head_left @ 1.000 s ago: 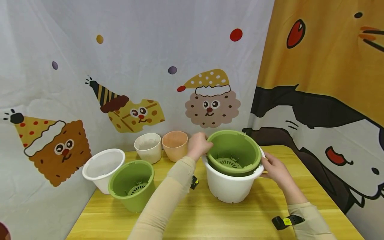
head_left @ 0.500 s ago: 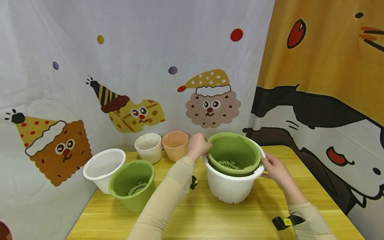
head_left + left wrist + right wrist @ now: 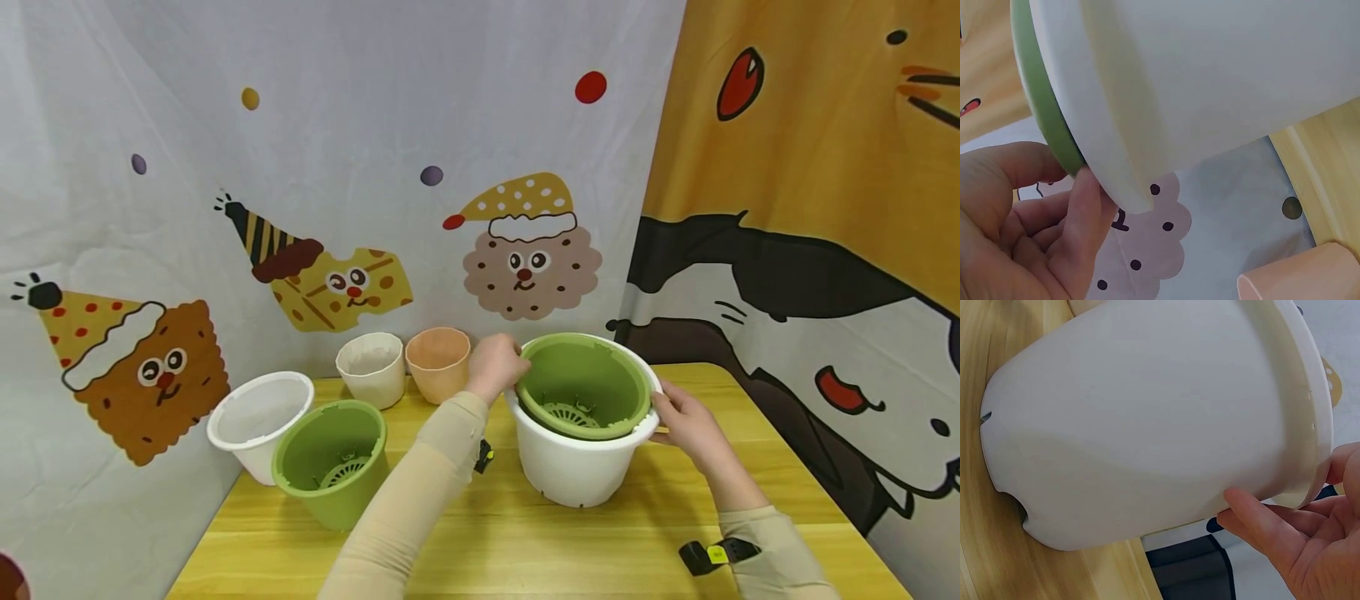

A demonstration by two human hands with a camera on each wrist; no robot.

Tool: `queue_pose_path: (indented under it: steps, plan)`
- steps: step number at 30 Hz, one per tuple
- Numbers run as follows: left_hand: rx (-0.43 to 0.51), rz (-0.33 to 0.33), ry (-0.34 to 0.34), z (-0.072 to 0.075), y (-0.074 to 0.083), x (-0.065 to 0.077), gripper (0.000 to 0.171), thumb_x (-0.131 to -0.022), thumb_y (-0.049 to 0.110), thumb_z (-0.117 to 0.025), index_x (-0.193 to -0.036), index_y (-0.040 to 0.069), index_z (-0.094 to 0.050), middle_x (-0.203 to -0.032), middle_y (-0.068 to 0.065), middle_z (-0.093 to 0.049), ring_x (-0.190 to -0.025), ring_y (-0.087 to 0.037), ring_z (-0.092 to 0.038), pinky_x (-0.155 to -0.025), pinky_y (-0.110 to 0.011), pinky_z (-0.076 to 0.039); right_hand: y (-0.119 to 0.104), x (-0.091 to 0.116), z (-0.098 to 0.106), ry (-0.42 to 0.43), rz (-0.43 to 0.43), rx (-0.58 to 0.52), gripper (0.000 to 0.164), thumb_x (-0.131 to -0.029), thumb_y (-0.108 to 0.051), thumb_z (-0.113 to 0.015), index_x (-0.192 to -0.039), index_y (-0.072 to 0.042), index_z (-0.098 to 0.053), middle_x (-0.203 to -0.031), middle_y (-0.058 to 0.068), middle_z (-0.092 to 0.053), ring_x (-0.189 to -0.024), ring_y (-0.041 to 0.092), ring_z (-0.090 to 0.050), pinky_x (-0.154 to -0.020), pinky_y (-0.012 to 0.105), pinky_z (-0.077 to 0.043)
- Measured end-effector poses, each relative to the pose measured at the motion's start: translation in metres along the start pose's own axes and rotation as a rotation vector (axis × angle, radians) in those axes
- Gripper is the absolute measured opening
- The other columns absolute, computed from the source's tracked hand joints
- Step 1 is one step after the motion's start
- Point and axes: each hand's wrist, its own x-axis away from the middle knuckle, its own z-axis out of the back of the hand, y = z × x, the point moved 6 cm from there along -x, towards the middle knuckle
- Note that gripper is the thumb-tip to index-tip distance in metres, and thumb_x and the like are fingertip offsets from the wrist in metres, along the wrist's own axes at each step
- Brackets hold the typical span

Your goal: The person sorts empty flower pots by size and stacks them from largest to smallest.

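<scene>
A green plastic flowerpot with a slotted bottom sits inside a larger white flowerpot, its rim slightly above the white one. My left hand pinches the green rim at its left side; in the left wrist view the thumb and index finger hold that green rim, close against the white pot. On the other side my right hand grips the white pot's rim. Seen from the right wrist, the fingers lie under the rim and along the white wall.
To the left stand another green pot and a white pot behind it. A small cream pot and a small peach pot stand at the back, by a printed curtain. All rest on a wooden table.
The green pot has sunk lower into the white pot and its rim has levelled somewhat. Both hands keep their holds and have hardly moved.
</scene>
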Motion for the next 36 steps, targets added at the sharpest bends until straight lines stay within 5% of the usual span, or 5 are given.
queue_pose_path:
  steps: [3,6,9,17,36]
  plan:
    - [-0.035,-0.029,0.019,0.001,0.003,0.001,0.010,-0.083,0.017,-0.067,-0.082,0.012,-0.075,-0.078,0.002,-0.069,-0.069,-0.015,-0.060,-0.058,-0.028,-0.047,0.000,0.000,0.000,0.000,-0.003,-0.002,0.061,-0.107,-0.034,-0.036,-0.155,0.001,-0.024,-0.142,0.035,-0.040,-0.114,0.036,-0.058,-0.080,0.033,-0.058]
    - [-0.050,-0.048,0.032,0.002,0.005,0.001,0.027,-0.086,0.019,-0.065,-0.111,0.016,-0.077,-0.107,0.002,-0.073,-0.093,-0.019,-0.067,-0.074,-0.034,-0.054,0.001,0.000,0.000,0.001,-0.007,0.000,0.061,-0.107,-0.035,-0.036,-0.155,0.001,-0.023,-0.144,0.035,-0.039,-0.115,0.037,-0.058,-0.080,0.033,-0.058]
    - [-0.037,-0.045,0.038,0.004,0.003,0.000,0.034,-0.088,0.020,-0.064,-0.121,0.014,-0.072,-0.118,0.000,-0.071,-0.105,-0.022,-0.066,-0.083,-0.038,-0.054,0.000,0.000,0.000,0.000,-0.004,0.003,0.061,-0.107,-0.035,-0.036,-0.155,0.001,-0.023,-0.145,0.034,-0.038,-0.114,0.037,-0.058,-0.080,0.033,-0.058]
    - [0.092,-0.003,-0.018,0.006,-0.009,0.000,0.040,-0.089,0.022,-0.068,-0.127,0.008,-0.067,-0.121,-0.008,-0.069,-0.106,-0.024,-0.065,-0.087,-0.039,-0.053,0.001,-0.001,0.002,0.008,0.007,-0.001,0.060,-0.107,-0.033,-0.036,-0.155,0.002,-0.023,-0.143,0.035,-0.039,-0.111,0.033,-0.060,-0.080,0.032,-0.058]
    - [0.212,0.047,-0.082,-0.004,-0.027,0.004,0.046,-0.092,0.025,-0.069,-0.129,-0.001,-0.062,-0.121,-0.015,-0.066,-0.105,-0.030,-0.064,-0.091,-0.041,-0.053,0.001,0.000,0.000,0.001,-0.003,0.005,0.061,-0.107,-0.034,-0.036,-0.155,0.003,-0.023,-0.143,0.035,-0.040,-0.113,0.036,-0.058,-0.081,0.033,-0.058]
